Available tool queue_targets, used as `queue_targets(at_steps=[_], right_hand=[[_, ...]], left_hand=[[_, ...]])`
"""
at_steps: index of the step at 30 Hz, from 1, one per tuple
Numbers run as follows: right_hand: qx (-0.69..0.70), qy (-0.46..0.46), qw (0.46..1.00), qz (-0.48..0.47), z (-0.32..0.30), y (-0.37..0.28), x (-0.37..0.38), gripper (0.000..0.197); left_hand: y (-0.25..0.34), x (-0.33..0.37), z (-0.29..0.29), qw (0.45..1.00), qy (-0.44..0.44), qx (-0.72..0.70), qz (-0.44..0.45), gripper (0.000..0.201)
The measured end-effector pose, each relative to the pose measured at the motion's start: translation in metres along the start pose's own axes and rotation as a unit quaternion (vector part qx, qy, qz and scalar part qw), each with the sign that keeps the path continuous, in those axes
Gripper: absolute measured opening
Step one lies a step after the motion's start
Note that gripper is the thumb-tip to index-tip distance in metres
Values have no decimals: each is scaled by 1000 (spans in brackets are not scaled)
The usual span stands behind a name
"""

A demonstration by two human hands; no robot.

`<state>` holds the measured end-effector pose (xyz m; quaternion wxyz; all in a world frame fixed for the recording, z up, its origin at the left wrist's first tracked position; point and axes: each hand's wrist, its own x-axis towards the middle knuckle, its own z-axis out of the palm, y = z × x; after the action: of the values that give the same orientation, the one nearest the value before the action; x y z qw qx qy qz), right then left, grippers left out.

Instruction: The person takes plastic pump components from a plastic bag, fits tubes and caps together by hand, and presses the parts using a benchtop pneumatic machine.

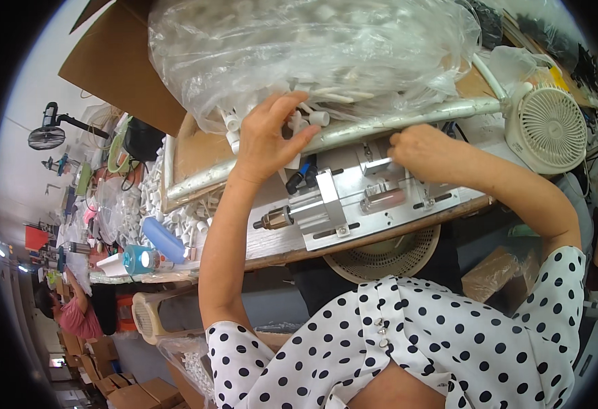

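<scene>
Honestly, loads of white plastic fittings remain, left hand spread beside them, right hand curled by the jig, grip hidden.

Workbench — metal fixture, loose white fittings

White blouse with round black polka dots, short loose sleeves in matching dotted cloth, small shiny buttons down the front, bare forearms, ungloved left hand, ungloved right hand

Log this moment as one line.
Left hand: open, near white cylindrical plastic parts; right hand: curled at silver rectangular metal fixture, grip unclear; nearby: cream round plastic fan
</scene>
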<state>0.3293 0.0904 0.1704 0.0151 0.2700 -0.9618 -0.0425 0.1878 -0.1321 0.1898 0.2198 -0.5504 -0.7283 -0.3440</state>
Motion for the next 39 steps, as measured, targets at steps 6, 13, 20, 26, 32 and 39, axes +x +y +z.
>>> queue_targets(at_steps=[6, 13, 20, 26, 32, 39], right_hand=[[-43, 103, 994, 10, -35, -9, -17, 6], [154, 237, 950, 133, -50, -17, -60, 11], [185, 396, 897, 65, 20, -73, -53, 16], [61, 490, 866, -78, 43, -83, -36, 21], [79, 397, 914, -36, 64, -81, -28, 23], [178, 342, 923, -2, 64, -85, -29, 20]], left_hand=[[-1, 9, -4, 985, -19, 141, 96, 14], [3, -4, 10, 991, -54, 108, -53, 13], [12, 4, 3, 984, -107, 77, -123, 12], [22, 1, -5, 976, -93, 16, -197, 13], [24, -4, -3, 952, -99, -110, -268, 14], [33, -10, 0, 929, -33, -220, -295, 17]])
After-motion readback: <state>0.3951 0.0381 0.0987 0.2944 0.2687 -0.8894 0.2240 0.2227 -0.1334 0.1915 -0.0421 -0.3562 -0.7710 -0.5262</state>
